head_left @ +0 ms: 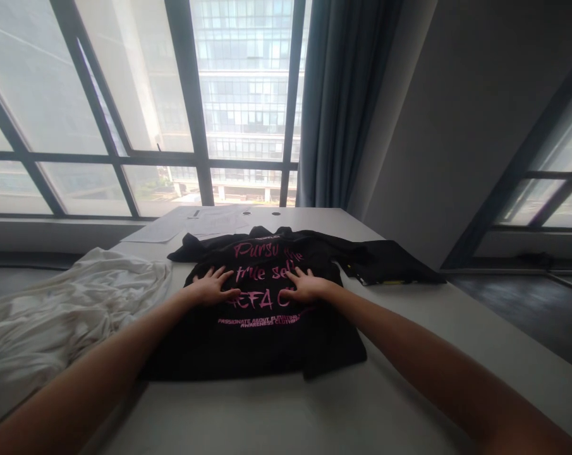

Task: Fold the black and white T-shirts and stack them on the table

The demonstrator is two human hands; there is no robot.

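A black T-shirt (267,347) with pink lettering lies spread on a white table (432,341), its hem toward me and its collar toward the window. My left hand (212,286) rests on the left part of the print with the fingers spread. On the right part of the print lies my right hand (305,285), also with spread fingers. Both palms face down on the cloth, and they cover some of the letters. The shirt's hem is uneven at the lower right.
Crumpled white cloth (77,309) is heaped along the table's left side. A folded black garment (394,260) lies to the right of the shirt, touching its sleeve. Paper sheets (186,222) are at the far left. A grey curtain (335,107) hangs beside the window.
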